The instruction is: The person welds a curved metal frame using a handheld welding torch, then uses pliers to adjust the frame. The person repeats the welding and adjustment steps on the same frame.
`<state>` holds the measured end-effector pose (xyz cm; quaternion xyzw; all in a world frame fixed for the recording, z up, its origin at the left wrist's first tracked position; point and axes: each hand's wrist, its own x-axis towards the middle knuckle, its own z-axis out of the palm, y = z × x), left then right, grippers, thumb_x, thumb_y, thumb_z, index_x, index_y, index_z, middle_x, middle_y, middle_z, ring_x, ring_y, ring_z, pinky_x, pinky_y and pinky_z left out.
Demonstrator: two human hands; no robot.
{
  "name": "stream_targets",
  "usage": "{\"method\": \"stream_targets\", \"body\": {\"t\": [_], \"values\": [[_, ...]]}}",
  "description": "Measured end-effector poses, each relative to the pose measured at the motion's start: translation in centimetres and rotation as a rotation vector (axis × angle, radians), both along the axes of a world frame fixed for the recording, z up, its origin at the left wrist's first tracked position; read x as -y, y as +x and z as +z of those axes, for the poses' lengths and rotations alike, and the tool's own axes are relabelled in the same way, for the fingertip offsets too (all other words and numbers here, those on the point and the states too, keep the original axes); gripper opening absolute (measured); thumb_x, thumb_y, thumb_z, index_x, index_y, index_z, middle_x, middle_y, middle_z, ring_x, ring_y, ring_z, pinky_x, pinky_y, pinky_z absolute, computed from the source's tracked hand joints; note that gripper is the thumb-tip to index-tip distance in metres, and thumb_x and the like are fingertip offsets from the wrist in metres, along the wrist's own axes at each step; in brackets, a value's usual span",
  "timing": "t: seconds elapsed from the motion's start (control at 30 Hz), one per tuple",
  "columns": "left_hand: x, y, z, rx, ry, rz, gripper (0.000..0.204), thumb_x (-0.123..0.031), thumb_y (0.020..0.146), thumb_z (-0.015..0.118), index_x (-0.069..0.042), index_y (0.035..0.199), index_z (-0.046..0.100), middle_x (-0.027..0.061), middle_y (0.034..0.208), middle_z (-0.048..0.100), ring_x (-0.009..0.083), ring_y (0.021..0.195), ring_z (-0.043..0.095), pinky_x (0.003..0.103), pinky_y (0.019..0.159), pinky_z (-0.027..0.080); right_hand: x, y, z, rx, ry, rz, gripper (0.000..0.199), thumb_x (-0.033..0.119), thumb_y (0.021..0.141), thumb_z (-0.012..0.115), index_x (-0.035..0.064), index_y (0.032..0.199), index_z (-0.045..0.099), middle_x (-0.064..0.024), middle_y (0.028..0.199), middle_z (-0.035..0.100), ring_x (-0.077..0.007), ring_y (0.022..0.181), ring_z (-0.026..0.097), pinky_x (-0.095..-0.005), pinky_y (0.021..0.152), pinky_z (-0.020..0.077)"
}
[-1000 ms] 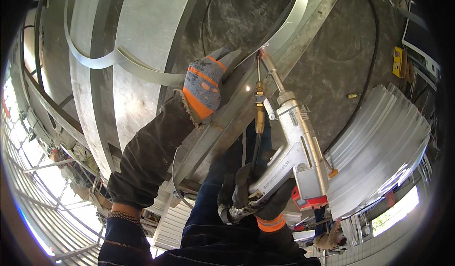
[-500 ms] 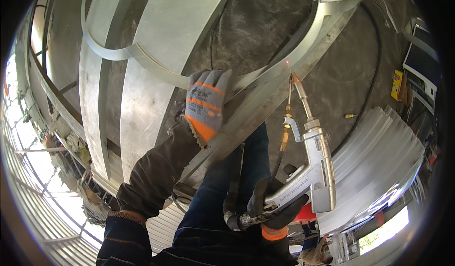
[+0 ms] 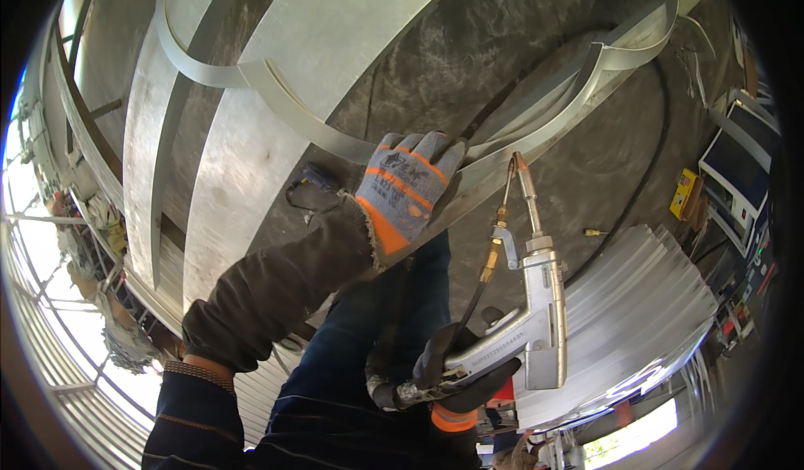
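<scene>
A long, thin metal strip (image 3: 293, 108), bent into scallop-like curves, stands on edge across the flat metal pieces. My left hand (image 3: 412, 178), in a grey glove with orange bands, is closed over the strip near its middle. In my right hand (image 3: 469, 386), dark-gloved with an orange cuff, is a silver welding gun (image 3: 544, 302). Its copper nozzle (image 3: 521, 168) points up at the strip, right of my left hand, and is at or very near its edge. A straight metal bar (image 3: 469, 206) runs diagonally beneath the strip there. My right fingers are partly hidden by the gun's handle.
Broad curved metal sheets (image 3: 251, 160) lie at left. A stack of silvery sheets (image 3: 624, 327) sits at lower right. A black cable (image 3: 657, 168) crosses the dark surface. At far right are a yellow box (image 3: 684, 192) and a dark-panelled machine (image 3: 737, 156).
My left hand has slid right along the strip. The welding gun's nozzle has come closer to the strip, and the small red light spot no longer shows. The whole view has shifted.
</scene>
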<state>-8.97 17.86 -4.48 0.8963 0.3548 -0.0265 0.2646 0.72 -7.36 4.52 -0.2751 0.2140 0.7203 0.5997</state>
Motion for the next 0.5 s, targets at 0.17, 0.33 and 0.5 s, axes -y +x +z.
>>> {"method": "stream_targets", "body": {"t": [0.17, 0.33, 0.5], "values": [[-2.2, 0.0, 0.2, -0.046, -0.344, -0.088, 0.064, -0.020, 0.089, 0.067, -0.005, 0.149, 0.050, 0.0209, 0.141, 0.057, 0.0338, 0.126, 0.060, 0.039, 0.107, 0.049, -1.2, -0.9, 1.7, 0.129, -0.126, 0.011, 0.111, 0.097, 0.076, 0.050, -0.0086, 0.109, 0.057, -0.0170, 0.069, 0.062, -0.0159, 0.044, 0.054, -0.0297, 0.040, 0.0417], [-3.7, 1.3, -0.3, -0.119, -0.907, 0.271, 0.052, -0.019, 0.096, 0.061, -0.005, 0.144, 0.051, 0.0177, 0.137, 0.058, 0.0321, 0.122, 0.063, 0.038, 0.100, 0.053, -2.0, -1.6, 1.3, 0.219, 0.006, -0.050, 0.112, 0.097, 0.082, 0.035, -0.0047, 0.124, 0.055, -0.0218, 0.073, 0.062, -0.0192, 0.043, 0.055, -0.0312, 0.039, 0.0438], [-4.2, 0.5, 0.5, -0.087, -0.379, -0.190, 0.043, -0.013, 0.097, 0.058, -0.007, 0.139, 0.056, 0.0165, 0.130, 0.061, 0.0325, 0.117, 0.065, 0.038, 0.095, 0.056, -2.0, -1.9, 1.4, 0.215, -0.026, -0.069, 0.114, 0.100, 0.079, 0.034, -0.0045, 0.119, 0.056, -0.0201, 0.070, 0.060, -0.0203, 0.045, 0.055, -0.0317, 0.042, 0.0447]]}}
